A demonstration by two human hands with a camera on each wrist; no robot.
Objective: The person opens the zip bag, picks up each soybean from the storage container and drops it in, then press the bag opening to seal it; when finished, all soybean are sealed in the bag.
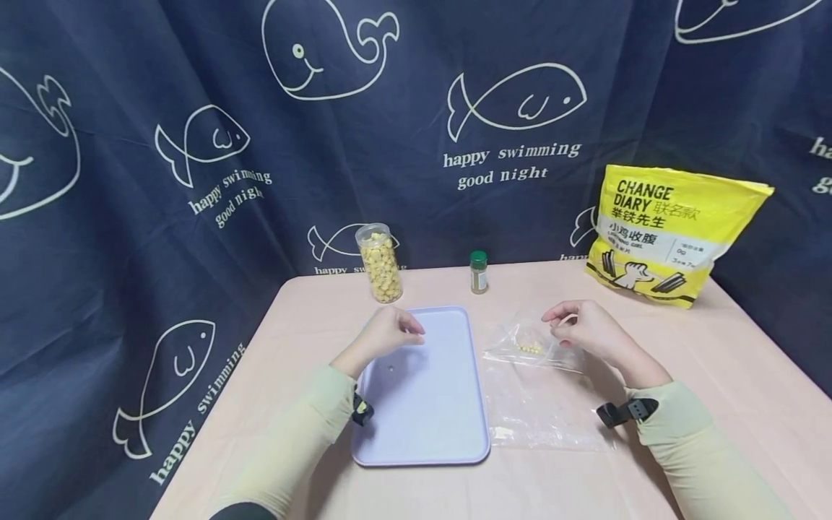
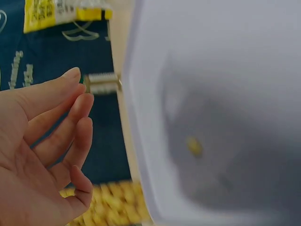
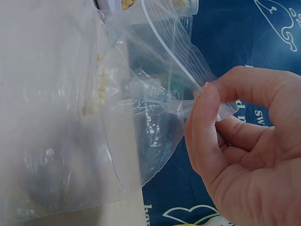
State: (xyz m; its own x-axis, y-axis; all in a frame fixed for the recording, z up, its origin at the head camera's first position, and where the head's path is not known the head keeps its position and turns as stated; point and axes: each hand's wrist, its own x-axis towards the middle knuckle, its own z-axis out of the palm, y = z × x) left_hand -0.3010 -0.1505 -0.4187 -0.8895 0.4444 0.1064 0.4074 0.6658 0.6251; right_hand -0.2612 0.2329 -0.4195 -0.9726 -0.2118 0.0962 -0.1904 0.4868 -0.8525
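Note:
Over the upper left part of the pale lilac tray [image 1: 435,426] is my left hand [image 1: 393,332], its fingers loosely bent and nothing visible between them. One small yellowish piece [image 2: 194,146] lies on the tray, in the shadow of that hand. My right hand [image 1: 588,328] pinches the zip-edge corner of a clear zip bag [image 3: 160,141] between thumb and fingers, and the mouth is lifted up. The rest of the bag lies flat on the table, right of the tray. Several pale yellow kernel-like pieces [image 1: 529,348] show through its upper part.
Behind the tray's left corner stands a clear jar [image 1: 383,271] of yellow pieces. A small green-capped bottle [image 1: 479,278] is at the table's back edge. At the back right stands a large yellow packet [image 1: 669,231], before a dark blue printed curtain [image 1: 416,144].

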